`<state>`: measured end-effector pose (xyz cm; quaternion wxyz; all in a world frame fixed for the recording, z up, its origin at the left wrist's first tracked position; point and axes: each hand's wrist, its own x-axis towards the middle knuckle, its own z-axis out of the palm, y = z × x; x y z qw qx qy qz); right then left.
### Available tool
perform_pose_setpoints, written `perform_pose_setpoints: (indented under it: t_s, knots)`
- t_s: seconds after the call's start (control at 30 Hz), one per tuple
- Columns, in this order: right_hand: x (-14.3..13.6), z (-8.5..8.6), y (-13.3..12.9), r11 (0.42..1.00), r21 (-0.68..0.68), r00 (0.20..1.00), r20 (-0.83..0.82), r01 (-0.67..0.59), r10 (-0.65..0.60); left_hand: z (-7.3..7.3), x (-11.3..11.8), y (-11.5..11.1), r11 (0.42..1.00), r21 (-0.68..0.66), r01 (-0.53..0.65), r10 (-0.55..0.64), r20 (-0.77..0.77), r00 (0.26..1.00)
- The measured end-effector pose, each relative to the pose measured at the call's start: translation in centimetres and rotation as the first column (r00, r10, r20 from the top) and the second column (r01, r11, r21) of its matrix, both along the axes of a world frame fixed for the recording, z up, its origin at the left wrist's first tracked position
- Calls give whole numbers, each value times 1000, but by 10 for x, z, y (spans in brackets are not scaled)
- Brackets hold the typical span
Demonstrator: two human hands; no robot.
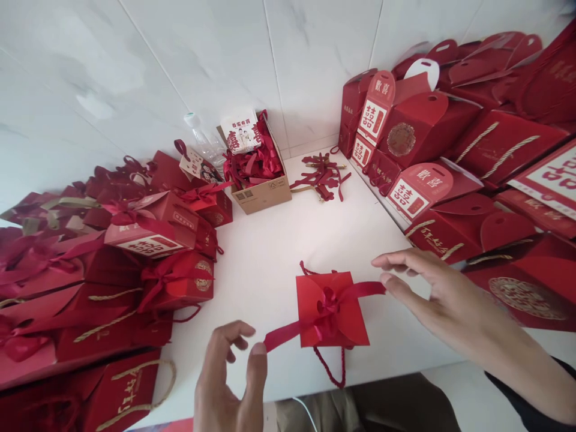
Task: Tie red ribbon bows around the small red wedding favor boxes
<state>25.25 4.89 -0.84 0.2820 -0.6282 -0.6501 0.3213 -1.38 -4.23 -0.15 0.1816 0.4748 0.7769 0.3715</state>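
A small red gift box with cord handles stands on the white table in front of me, seen from above. A red satin ribbon is tied in a bow at the centre of its top, and its two tails stretch out left and right. My left hand is at the left tail's end, its thumb and fingers apart. At the right tail's tip is my right hand, also with fingers spread. Whether either thumb touches the ribbon I cannot tell.
Bow-tied red gift boxes crowd the left side. More red boxes are stacked on the right. At the back stand a cardboard box of red ribbons, a clear plastic bottle and a pile of short ribbon pieces.
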Motion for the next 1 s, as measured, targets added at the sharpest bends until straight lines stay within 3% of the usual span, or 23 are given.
perform_pose_setpoints:
  t_s: [0.07, 0.13, 0.23, 0.33, 0.53, 0.77, 1.0]
  knots:
    - [-10, 4, -1, 995, 86, 998, 14, -56, 55, 1, 11, 4, 993, 119, 26, -20, -50, 999]
    - [-22, 8, -1, 977, 144, 987, 14, -158, 157, 1, 27, 10, 969, 194, 151, -136, -88, 987]
    - [-38, 11, 1, 934, 155, 945, 3, -323, 326, -2, 50, 22, 925, 161, 343, -320, -151, 935]
    - [-45, 12, 4, 919, 131, 926, -17, -372, 378, -7, 58, 34, 897, 135, 420, -385, -226, 895]
    - [-42, 13, 1, 940, 74, 936, -95, -334, 340, -13, 45, 33, 884, 152, 442, -397, -254, 882]
    - [-39, 7, 0, 955, 55, 950, -97, -293, 297, -14, 40, 23, 935, 135, 328, -322, -64, 945]
    - [-36, 7, -4, 971, 3, 967, -80, -241, 240, -13, 40, 22, 949, 137, 285, -284, -28, 959]
